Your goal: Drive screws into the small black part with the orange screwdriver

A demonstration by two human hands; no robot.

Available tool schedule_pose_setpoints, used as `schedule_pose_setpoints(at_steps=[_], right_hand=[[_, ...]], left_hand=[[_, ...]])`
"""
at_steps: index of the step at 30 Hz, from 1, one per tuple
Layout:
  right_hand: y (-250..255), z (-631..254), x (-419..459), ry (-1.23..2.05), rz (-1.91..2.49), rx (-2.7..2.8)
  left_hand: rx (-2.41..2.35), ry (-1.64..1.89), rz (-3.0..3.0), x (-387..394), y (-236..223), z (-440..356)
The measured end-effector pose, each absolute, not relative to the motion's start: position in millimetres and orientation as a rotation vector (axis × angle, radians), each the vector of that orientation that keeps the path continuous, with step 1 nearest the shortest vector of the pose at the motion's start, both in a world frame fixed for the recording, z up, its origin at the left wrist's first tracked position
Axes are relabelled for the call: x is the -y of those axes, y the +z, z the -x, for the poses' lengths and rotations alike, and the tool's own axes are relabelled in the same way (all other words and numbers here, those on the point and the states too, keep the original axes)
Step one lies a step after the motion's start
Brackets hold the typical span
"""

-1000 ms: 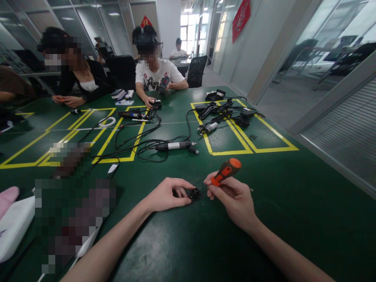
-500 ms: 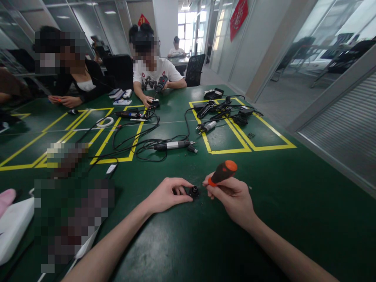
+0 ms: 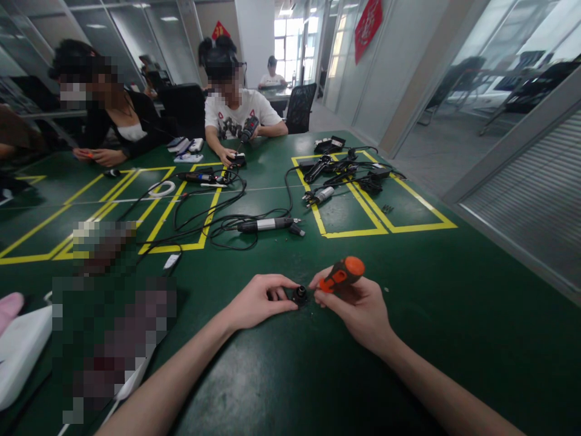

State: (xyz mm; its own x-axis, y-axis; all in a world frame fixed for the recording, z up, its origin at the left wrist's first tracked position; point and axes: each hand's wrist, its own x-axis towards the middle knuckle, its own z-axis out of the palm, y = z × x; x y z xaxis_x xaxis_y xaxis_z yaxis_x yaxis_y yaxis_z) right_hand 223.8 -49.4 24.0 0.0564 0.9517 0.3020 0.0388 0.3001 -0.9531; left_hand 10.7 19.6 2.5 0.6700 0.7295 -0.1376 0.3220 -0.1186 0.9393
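My left hand (image 3: 261, 303) rests on the green table with thumb and forefinger pinching a small black round part (image 3: 299, 295), which has a raised hollow collar on top. My right hand (image 3: 361, 306) is closed around a screwdriver (image 3: 342, 274) with a dark and orange handle. Its handle end tilts up and to the right; the shaft and tip are hidden or too small to make out. The fingertips of the right hand are just right of the black part. A tiny light speck (image 3: 311, 313) lies on the table below the part.
Beyond my hands lies a grey and black corded tool (image 3: 267, 224) with looping cable. Black tools and cables (image 3: 333, 172) sit in yellow-taped areas. White objects (image 3: 22, 357) lie at left. Across the table, a person in a white shirt (image 3: 245, 112) holds a drill; another sits farther left.
My right hand has shifted slightly left toward the black part, and the screwdriver handle has leaned lower and turned a little. My left hand holds still.
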Motion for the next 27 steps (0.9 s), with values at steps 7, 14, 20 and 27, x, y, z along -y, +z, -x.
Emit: schedule_pose_setpoints(at_steps=[7,14,20,27], right_hand=[[28.6,-221.5,47.3,0.950,0.968,1.307],[27.4,-223.2,49.6,0.911,1.051,1.291],[26.6,-223.3,47.9,0.961,1.013,1.264],[27.3,-223.0,49.0,0.886,1.029,1.312]], left_hand=[[-0.853,0.440,-1.703,-18.8,1.5,-10.7],[-0.860,0.442,-1.712,-19.2,2.0,-11.4],[-0.906,0.458,-1.723,-16.6,1.8,-13.7],[-0.913,0.462,-1.751,-15.1,2.1,-14.3]])
